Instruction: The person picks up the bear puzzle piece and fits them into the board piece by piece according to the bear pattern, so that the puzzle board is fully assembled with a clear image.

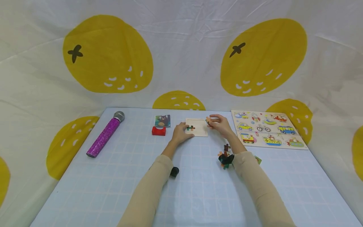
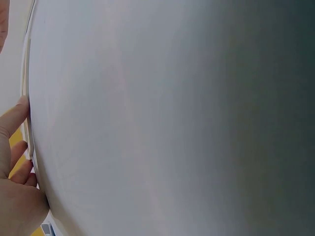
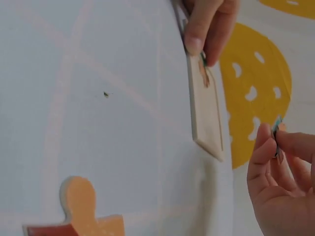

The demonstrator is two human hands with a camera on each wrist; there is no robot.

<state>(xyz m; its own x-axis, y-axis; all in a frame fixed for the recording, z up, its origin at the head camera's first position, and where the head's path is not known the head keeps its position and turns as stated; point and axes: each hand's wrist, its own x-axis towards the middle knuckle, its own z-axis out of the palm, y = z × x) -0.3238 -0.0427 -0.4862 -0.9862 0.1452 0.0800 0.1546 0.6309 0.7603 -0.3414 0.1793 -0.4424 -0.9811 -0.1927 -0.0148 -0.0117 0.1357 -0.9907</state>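
Observation:
A small pale wooden puzzle frame (image 1: 202,130) lies toward the back of the table, a small joined patch of jigsaw pieces (image 1: 191,128) at its left side. My left hand (image 1: 180,133) grips the frame's left end, thumb on the near edge and a fingertip over the pieces in the right wrist view. Just beyond the frame's right end, my right hand (image 1: 222,126) pinches one jigsaw piece (image 3: 277,142) between thumb and fingers, raised off the table. Loose jigsaw pieces (image 1: 226,148) lie by my right forearm, partly hidden by a black wrist device.
At the back right lies a wooden vehicle puzzle board (image 1: 256,133). A picture card (image 1: 163,121) and a red block (image 1: 158,131) sit left of my left hand. Farther left is a glittery purple microphone (image 1: 103,137). A green piece (image 1: 258,160) shows beside my right sleeve.

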